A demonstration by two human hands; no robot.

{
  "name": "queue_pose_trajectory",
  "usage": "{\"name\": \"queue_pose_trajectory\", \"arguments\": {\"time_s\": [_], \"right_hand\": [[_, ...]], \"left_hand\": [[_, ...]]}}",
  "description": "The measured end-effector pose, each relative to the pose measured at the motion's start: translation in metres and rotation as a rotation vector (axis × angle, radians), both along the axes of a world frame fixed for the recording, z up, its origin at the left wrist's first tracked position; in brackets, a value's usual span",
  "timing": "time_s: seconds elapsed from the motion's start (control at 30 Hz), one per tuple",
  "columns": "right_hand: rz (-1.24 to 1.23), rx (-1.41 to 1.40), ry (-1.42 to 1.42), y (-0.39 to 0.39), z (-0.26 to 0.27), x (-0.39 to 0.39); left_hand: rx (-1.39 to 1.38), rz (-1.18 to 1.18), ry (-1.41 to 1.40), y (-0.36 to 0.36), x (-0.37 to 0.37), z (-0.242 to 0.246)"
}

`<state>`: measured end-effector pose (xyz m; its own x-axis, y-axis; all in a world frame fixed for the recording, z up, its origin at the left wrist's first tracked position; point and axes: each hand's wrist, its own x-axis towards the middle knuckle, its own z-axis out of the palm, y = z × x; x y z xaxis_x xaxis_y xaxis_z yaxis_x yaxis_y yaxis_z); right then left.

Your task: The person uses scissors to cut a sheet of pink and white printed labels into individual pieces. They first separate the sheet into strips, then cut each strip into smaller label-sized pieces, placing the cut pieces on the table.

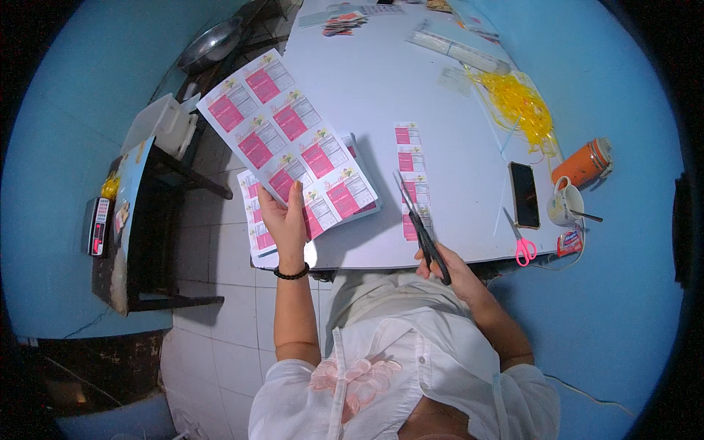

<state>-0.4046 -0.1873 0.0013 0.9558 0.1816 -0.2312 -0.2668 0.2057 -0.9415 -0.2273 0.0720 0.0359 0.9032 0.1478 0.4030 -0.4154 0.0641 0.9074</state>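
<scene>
My left hand (286, 223) grips a printed label sheet (300, 140) near its lower edge, thumb on top. Pink-and-white labels run across it in two columns. Below it, partly covered, lies a stack of similar sheets (254, 220) on the white table (352, 77). In my right hand (448, 269) is a pair of black-handled scissors (421, 231), blades pointing away from me and looking nearly closed. The blades pass over a strip of cut labels (410, 162) that lies lengthwise on the table, separate from the held sheet.
Along the right side are a phone (524, 195), pink-handled scissors (525, 248), a mug (561, 208) with a spoon, an orange bottle (583, 162) and yellow plastic ribbon (517, 104). A plastic-wrapped pack (462, 47) lies farther back. To the left stands a small table (132, 220) with a digital scale (99, 228).
</scene>
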Motion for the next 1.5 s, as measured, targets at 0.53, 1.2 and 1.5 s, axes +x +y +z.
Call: {"name": "queue_pose_trajectory", "arguments": {"time_s": [0.53, 1.2, 1.5], "right_hand": [[0.121, -0.013, 0.020, 0.006, 0.014, -0.004], [0.079, 0.034, 0.009, 0.006, 0.011, -0.004], [0.071, 0.022, 0.033, 0.004, 0.009, -0.004]], "left_hand": [[-0.061, -0.051, 0.043, -0.014, -0.008, 0.003], [-0.016, -0.023, -0.070, -0.022, -0.014, -0.001], [-0.064, -0.113, 0.006, -0.024, -0.019, 0.000]]}}
